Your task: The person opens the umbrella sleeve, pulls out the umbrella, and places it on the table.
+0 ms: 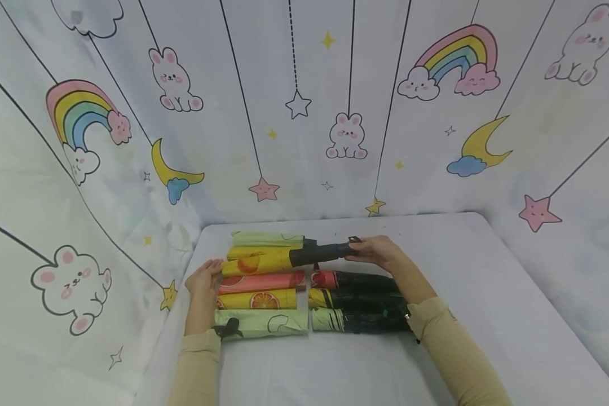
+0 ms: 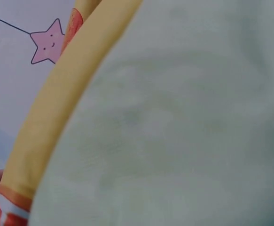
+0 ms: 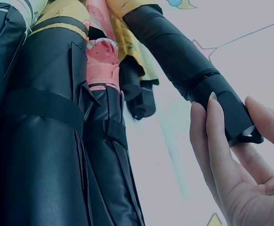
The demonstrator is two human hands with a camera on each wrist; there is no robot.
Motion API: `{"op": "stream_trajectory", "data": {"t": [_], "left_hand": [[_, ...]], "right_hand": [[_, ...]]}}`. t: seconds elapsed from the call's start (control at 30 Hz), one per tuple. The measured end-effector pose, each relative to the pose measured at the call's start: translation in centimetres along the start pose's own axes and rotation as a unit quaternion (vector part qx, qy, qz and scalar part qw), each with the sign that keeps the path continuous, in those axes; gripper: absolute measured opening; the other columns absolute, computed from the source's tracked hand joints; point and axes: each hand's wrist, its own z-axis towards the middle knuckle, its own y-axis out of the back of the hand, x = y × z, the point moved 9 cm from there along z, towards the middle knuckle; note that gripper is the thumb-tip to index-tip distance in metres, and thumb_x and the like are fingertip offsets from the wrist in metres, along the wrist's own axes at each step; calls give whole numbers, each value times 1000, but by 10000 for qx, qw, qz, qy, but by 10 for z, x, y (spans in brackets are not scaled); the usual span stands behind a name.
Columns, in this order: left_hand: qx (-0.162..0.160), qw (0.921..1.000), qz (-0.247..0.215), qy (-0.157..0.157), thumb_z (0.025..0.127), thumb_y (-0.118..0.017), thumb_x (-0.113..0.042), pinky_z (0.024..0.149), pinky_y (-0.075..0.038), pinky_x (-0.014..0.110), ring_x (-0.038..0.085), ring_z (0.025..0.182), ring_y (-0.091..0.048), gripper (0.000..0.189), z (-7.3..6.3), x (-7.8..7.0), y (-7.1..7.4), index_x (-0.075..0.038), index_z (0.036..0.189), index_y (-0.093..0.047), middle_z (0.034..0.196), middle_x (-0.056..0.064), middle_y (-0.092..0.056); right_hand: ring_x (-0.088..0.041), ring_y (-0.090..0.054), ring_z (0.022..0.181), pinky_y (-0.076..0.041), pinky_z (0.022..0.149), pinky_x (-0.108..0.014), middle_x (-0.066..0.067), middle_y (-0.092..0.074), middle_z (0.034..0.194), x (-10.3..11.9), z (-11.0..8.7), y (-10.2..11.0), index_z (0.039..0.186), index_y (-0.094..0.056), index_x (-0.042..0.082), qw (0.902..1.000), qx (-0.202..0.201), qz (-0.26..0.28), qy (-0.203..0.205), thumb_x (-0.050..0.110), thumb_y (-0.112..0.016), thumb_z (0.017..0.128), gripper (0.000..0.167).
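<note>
A folded umbrella in a yellow fruit-print sleeve (image 1: 271, 263) is held between both hands over the back of the row. My left hand (image 1: 203, 277) grips its sleeved left end; in the left wrist view only some fingertips show beside the yellow fabric (image 2: 57, 103). At the other end, my right hand (image 1: 378, 251) pinches the black handle (image 3: 226, 108) between thumb and fingers. Just behind lie a pale green sleeved umbrella (image 1: 266, 239) and another yellow one (image 1: 238, 251), with black handles close together in the right wrist view.
Nearer, a red sleeve (image 1: 264, 281), a yellow sleeve (image 1: 256, 299) and a pale green sleeve (image 1: 259, 323) lie side by side. Right of them are three rolled black umbrellas (image 1: 370, 299) with coloured ends, under my right forearm. Printed curtains (image 1: 304, 186) surround the white table (image 1: 487, 338).
</note>
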Motion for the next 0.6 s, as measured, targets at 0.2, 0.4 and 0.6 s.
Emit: {"op": "stream_trajectory", "data": {"t": [0.2, 0.4, 0.6], "left_hand": [[23, 10000, 25, 41, 94, -66, 16, 98, -57, 25, 23, 130, -63, 63, 0, 2, 1, 3, 153, -47, 150, 20, -54], [83, 10000, 34, -12, 93, -65, 17, 99, -56, 26, 26, 132, -61, 63, -1, 2, -1, 5, 153, -46, 151, 22, -52], [57, 10000, -41, -26, 91, -65, 20, 98, -58, 28, 27, 131, -62, 64, -2, -1, -1, 6, 151, -47, 148, 23, -54]], "right_hand": [[-33, -78, 96, -49, 107, -56, -18, -75, 111, 1, -2, 3, 137, -51, -19, 9999, 134, 51, 27, -6, -71, 95, 48], [-31, -78, 95, -58, 100, -46, -15, -74, 110, 0, -4, 6, 141, -48, -19, 9997, 221, -27, 32, -5, -69, 97, 52], [-31, -78, 97, -57, 101, -47, -14, -73, 113, 0, -6, 10, 144, -45, -19, 9997, 248, 9, 81, -4, -69, 97, 55]]}}
